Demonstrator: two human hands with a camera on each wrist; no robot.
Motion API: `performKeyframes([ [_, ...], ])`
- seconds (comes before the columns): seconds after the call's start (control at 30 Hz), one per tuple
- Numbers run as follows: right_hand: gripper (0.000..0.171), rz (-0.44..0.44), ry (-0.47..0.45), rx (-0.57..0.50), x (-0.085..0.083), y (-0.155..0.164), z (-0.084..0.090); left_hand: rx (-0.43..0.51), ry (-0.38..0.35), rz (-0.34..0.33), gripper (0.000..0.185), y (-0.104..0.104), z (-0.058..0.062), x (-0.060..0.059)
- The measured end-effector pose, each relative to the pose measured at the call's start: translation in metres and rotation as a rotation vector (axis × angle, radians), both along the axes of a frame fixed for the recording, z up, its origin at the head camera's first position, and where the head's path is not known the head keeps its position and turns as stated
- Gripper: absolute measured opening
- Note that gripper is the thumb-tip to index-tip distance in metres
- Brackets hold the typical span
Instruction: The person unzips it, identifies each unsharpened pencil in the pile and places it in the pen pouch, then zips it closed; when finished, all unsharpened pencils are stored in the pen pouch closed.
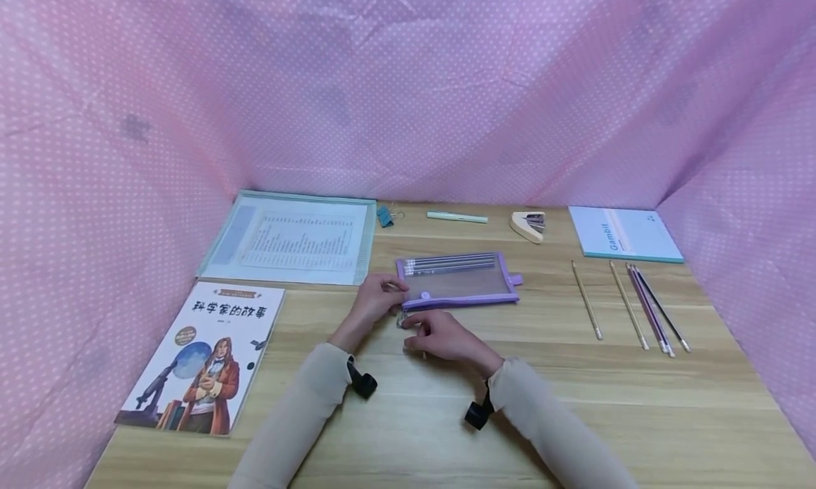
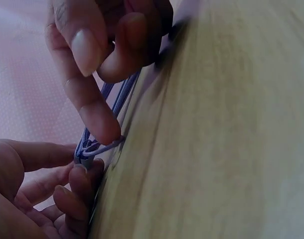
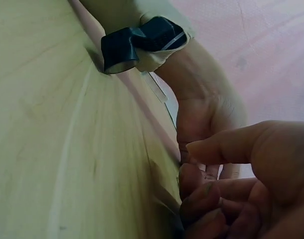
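A purple-edged mesh pencil case (image 1: 468,283) lies in the middle of the table with several dark striped pencils (image 1: 452,263) inside. At its near left corner, my left hand (image 1: 372,303) pinches the purple edge between thumb and fingers. A small silvery piece (image 1: 401,320) hangs off that same corner. Close by on the right is my right hand (image 1: 449,339). In the left wrist view, its index fingertip (image 2: 107,130) touches the purple edging, its thumb standing apart. The right wrist view shows its other fingers (image 3: 199,201) bent loosely.
To the left lie a picture-covered book (image 1: 204,361) and a clear document folder (image 1: 293,237). Along the back are a blue binder clip (image 1: 385,217), a green pen (image 1: 457,217), a cream stapler (image 1: 528,226) and a light-blue notebook (image 1: 621,232). Several pencils (image 1: 627,305) lie at right.
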State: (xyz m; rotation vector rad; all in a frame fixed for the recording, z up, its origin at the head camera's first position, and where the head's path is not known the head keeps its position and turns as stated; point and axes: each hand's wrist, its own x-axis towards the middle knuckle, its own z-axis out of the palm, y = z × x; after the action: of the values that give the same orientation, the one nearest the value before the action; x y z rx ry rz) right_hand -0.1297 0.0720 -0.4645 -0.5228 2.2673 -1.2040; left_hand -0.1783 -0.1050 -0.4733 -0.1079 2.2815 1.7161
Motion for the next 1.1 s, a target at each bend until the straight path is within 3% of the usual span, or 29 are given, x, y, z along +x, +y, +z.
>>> performKeyframes([
  [0.2, 0.034, -0.008, 0.038, -0.002, 0.0008, -0.0065, -0.0002, 0.010, -0.019, -0.007, 0.018, -0.0010, 0.0039, 0.0015],
  [0.37, 0.047, -0.024, -0.010, 0.004, 0.0021, -0.0070, -0.0002, 0.023, -0.025, -0.002, 0.018, 0.0005, 0.0033, 0.0017],
  [0.6, 0.038, -0.023, -0.085, -0.030, 0.0022, -0.0080, -0.0002, -0.084, 0.016, 0.005, 0.016, 0.0048, 0.0022, 0.0028],
  [0.9, 0.013, -0.245, 0.110, -0.007, -0.0016, -0.0067, -0.0054, -0.095, 0.050, -0.012, 0.016, 0.0022, -0.0023, 0.0023],
  [1.1, 0.008, -0.359, 0.206, 0.042, -0.0053, -0.0044, -0.0034, -0.123, 0.077, -0.019, 0.017, 0.0045, 0.0004, 0.0037],
])
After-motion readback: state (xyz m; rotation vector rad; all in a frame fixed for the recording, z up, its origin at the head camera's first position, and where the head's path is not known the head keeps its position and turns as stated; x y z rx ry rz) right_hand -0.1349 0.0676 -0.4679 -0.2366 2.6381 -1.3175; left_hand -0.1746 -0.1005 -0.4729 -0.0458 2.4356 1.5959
